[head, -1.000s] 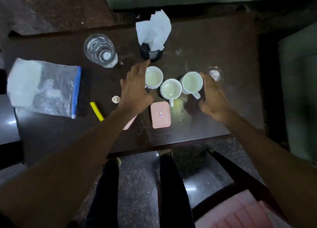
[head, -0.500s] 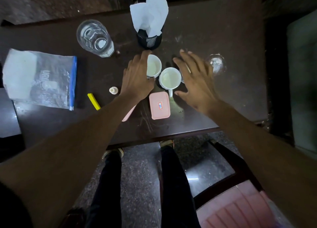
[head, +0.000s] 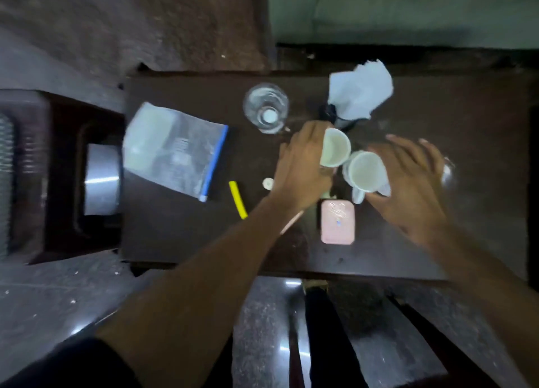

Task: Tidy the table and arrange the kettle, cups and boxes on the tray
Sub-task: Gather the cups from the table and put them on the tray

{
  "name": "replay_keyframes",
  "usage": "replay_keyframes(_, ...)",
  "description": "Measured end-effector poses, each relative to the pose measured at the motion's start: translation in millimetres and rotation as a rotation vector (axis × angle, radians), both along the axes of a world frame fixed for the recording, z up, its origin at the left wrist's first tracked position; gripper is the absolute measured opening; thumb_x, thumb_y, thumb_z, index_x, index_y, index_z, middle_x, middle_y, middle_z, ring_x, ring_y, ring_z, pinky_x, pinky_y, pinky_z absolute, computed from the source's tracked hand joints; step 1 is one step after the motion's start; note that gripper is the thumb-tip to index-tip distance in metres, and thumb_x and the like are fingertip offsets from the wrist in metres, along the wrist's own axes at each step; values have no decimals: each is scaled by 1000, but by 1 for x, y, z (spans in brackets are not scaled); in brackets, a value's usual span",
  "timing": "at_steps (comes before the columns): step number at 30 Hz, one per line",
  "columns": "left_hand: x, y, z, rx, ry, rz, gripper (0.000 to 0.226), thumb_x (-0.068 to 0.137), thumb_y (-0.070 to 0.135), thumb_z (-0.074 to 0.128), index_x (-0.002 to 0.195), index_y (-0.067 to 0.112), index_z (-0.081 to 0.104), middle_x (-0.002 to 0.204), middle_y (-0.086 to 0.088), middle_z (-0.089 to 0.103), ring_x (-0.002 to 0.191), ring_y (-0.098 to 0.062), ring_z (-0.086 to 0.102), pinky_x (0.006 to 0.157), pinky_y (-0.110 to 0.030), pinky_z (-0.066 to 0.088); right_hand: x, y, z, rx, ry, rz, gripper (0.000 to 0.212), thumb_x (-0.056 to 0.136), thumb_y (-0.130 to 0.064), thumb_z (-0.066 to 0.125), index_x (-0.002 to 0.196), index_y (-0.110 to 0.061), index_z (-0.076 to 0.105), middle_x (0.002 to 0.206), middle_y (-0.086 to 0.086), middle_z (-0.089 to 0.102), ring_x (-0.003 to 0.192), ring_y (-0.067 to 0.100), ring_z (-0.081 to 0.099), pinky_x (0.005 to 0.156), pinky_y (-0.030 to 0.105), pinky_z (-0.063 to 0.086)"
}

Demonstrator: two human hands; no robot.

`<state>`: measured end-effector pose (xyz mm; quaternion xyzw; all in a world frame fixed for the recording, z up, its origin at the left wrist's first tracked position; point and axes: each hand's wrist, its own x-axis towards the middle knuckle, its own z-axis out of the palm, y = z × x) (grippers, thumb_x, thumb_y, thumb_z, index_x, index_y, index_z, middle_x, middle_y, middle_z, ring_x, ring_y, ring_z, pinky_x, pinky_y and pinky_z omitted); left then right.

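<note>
Two white cups show on the dark table. My left hand is wrapped around the left side of the left cup, which tilts toward me. My right hand, fingers spread, lies against the right side of the middle cup, thumb by its handle. A third cup is hidden under that hand. A pink box lies just in front of the cups. The edge of a second pink piece shows under my left forearm. No tray shows.
A water glass and a black holder with white napkins stand behind the cups. A zip bag, a yellow stick and a small white cap lie to the left. A silvery metal object sits on a brown seat beside the table.
My left hand has closed on the left cup and tilted it. My right hand moved from the table's right over the third cup. The camera swung left.
</note>
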<state>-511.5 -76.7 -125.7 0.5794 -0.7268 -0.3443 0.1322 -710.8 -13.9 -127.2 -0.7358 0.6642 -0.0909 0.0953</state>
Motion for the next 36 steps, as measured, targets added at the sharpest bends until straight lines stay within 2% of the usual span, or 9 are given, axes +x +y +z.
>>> replay_keyframes(3,41,-12,29,-106,10,48,70,75,16,82,140,15,58,137,-4,62,125,-35,61,93,-44,47,32,-21,35,-26,-55,56,65,73,-27,82,133,-12,61,137,10,66,139,30,52,117,53,29)
replay_keyframes(7,124,-34,67,-218,17,118,62,79,23,80,137,15,59,131,-3,63,118,-34,62,95,-50,49,108,-65,71,-55,-162,133,67,72,-28,76,135,-9,60,136,14,64,135,32,51,115,47,31)
replay_keyframes(11,243,-76,109,-305,-84,183,62,78,25,80,135,12,59,127,-3,63,120,-33,62,96,-50,45,225,-126,96,-67,-268,248,60,81,-33,67,135,-8,62,134,11,65,131,31,55,117,46,32)
replay_keyframes(17,445,-135,174,-379,-209,296,68,77,39,67,135,5,60,127,-14,67,119,-38,65,95,-52,48,424,-198,128,-115,-426,428,72,76,-31,70,143,-14,51,137,5,63,128,30,58,111,44,38)
replay_keyframes(20,544,-154,194,-381,-316,350,71,80,43,71,139,5,59,135,-14,67,125,-37,65,100,-50,49,518,-219,137,-110,-443,501,77,74,-26,76,145,-11,50,141,9,61,130,33,58,110,46,41)
replay_keyframes(23,632,-159,195,-343,-395,337,56,83,33,82,125,2,61,122,-17,72,110,-39,68,88,-43,50,597,-225,132,-83,-442,556,75,75,-24,82,142,-8,53,135,12,64,122,37,62,105,49,47)
replay_keyframes(28,730,-147,171,-183,-504,191,54,79,24,86,124,6,62,117,-15,73,97,-32,69,81,-42,53,680,-219,103,17,-374,612,72,78,-26,82,141,-14,49,131,8,62,115,35,62,100,48,47)
replay_keyframes(32,768,-145,147,-149,-536,120,61,76,30,89,128,12,64,122,-13,71,104,-33,69,87,-44,53,711,-214,74,105,-311,594,77,78,-25,82,145,-16,45,135,8,59,121,34,60,104,47,45)
replay_keyframes(36,780,-142,112,-138,-613,-4,68,76,49,85,135,26,61,141,-6,59,127,-31,60,103,-51,45,727,-213,51,178,-247,589,79,77,-24,82,146,-14,45,139,12,57,126,37,58,102,47,49)
